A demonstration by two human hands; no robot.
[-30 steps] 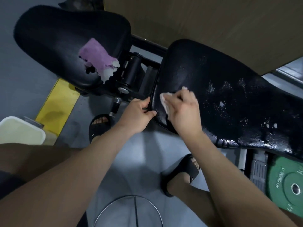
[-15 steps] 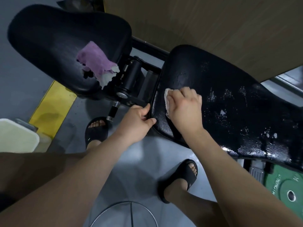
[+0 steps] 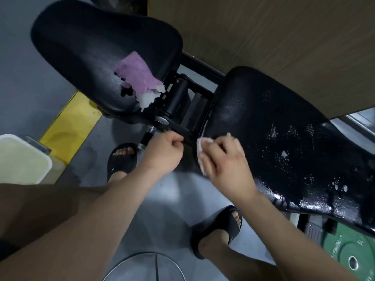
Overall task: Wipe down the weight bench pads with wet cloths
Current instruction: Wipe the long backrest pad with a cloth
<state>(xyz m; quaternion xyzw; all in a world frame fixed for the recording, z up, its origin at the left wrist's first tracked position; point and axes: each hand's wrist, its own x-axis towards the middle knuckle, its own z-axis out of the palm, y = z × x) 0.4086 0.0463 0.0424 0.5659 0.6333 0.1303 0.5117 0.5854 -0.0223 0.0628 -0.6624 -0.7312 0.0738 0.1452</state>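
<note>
Gripping the black frame (image 3: 187,134), the left hand (image 3: 163,154) seems to steady it — the right hand (image 3: 223,161), just beside, clutches a white cloth (image 3: 200,146) pressed onto the edge of the back pad (image 3: 274,122).

We saw the seat pad (image 3: 91,47), back pad (image 3: 284,128) and bench frame (image 3: 182,102) black, the back pad flecked white. The lilac cloth (image 3: 136,76) faded to white; the small cloth (image 3: 203,144) was whitish. The floor stripe (image 3: 69,126) was yellow, the weight plate (image 3: 349,252) green.

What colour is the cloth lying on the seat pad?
Purple cloth, white at one end; head view.
</note>
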